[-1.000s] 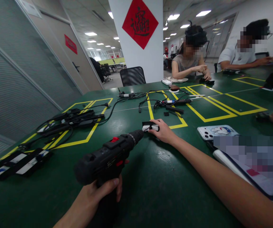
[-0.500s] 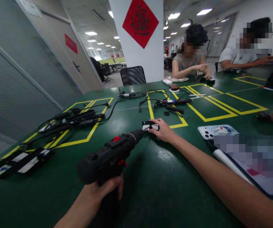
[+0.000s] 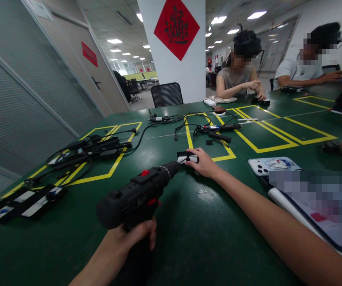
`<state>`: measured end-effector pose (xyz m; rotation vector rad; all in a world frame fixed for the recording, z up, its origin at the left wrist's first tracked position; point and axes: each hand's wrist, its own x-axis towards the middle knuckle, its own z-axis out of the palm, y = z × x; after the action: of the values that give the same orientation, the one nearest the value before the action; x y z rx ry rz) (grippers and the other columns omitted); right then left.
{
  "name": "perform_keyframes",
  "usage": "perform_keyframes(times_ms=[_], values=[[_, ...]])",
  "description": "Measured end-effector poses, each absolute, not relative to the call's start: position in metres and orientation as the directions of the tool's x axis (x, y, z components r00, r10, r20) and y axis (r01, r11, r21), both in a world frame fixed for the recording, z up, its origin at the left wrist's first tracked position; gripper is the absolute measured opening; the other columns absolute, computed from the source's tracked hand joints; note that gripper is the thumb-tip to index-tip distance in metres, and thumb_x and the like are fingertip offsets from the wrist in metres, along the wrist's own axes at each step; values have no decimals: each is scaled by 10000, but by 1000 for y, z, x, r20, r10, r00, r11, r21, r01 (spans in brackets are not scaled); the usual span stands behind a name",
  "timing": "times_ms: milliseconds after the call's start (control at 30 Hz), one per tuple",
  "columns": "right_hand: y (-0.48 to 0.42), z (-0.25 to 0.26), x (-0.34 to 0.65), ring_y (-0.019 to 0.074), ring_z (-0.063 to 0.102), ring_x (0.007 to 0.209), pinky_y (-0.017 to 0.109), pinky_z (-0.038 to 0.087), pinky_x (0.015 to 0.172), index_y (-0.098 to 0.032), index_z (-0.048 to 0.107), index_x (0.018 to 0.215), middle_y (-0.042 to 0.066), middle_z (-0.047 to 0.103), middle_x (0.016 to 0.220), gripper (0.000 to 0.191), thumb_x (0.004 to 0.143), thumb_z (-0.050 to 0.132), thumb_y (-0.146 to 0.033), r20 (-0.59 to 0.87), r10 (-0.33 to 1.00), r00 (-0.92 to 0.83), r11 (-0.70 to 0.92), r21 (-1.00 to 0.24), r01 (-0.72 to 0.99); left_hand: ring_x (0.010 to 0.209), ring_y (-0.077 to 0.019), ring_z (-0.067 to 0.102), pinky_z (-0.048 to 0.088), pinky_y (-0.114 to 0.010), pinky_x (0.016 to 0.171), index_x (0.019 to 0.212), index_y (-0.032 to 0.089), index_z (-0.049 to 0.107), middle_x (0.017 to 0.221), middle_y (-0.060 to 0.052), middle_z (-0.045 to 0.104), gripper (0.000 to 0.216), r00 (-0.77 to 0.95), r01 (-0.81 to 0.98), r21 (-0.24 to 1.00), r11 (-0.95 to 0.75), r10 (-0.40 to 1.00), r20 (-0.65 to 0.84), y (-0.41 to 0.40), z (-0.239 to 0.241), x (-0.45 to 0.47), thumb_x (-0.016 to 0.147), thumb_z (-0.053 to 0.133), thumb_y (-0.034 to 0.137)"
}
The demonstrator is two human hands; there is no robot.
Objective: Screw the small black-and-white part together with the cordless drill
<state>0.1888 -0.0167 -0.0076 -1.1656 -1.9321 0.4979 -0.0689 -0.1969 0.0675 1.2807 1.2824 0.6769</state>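
Left hand (image 3: 120, 248) is wrapped tight around the cordless drill (image 3: 135, 196) grip, nose aimed at a small black-and-white part (image 3: 187, 158). Right hand (image 3: 203, 163) pins that part flat on the green table (image 3: 195, 234), probably so it can't spin. Smartphone (image 3: 273, 165) sits off right, cables (image 3: 90, 151) farther back left.

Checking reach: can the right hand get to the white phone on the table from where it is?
Probably yes. The right hand is busy, its grip pinning a small black-and-white part at the drill tip, but the white phone lies just beside it, bare green table between.
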Motion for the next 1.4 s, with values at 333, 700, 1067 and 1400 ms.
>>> perform_keyframes(times_ms=[333, 700, 1067, 1400], values=[[-16, -8, 189, 209, 564, 1037, 338, 422, 957, -186, 550, 1278, 93, 526, 1153, 506, 809, 669, -331, 438, 866, -244, 496, -678, 543, 596, -180, 548, 448, -305, 573, 751, 191, 614, 675, -12, 604, 291, 227, 362, 914, 180, 935, -274, -197, 60, -62, 672, 717, 452], [-16, -10, 189, 212, 568, 1034, 343, 430, 950, -197, 545, 1279, 93, 523, 1157, 499, 814, 663, -334, 438, 864, -247, 498, -680, 538, 717, -227, 613, 475, -348, 698, 779, 168, 670, 746, -52, 670, 298, 143, 338, 885, 321, 912, -385, -202, 83, -56, 744, 654, 463], [-16, -10, 189, 212, 569, 1017, 357, 429, 950, -205, 551, 1270, 87, 527, 1140, 491, 806, 670, -315, 447, 859, -248, 507, -680, 530, 669, -204, 545, 447, -341, 662, 917, 163, 649, 683, -30, 603, 338, 196, 402, 896, 190, 938, -286, -201, 73, -62, 823, 553, 473], [-14, -11, 192, 202, 568, 1030, 341, 429, 946, -204, 551, 1267, 80, 533, 1135, 489, 806, 673, -315, 452, 850, -271, 525, -676, 518, 677, -222, 584, 450, -347, 684, 869, 164, 636, 674, -32, 637, 323, 104, 374, 894, 247, 947, -305, -204, 78, -55, 753, 623, 465]])
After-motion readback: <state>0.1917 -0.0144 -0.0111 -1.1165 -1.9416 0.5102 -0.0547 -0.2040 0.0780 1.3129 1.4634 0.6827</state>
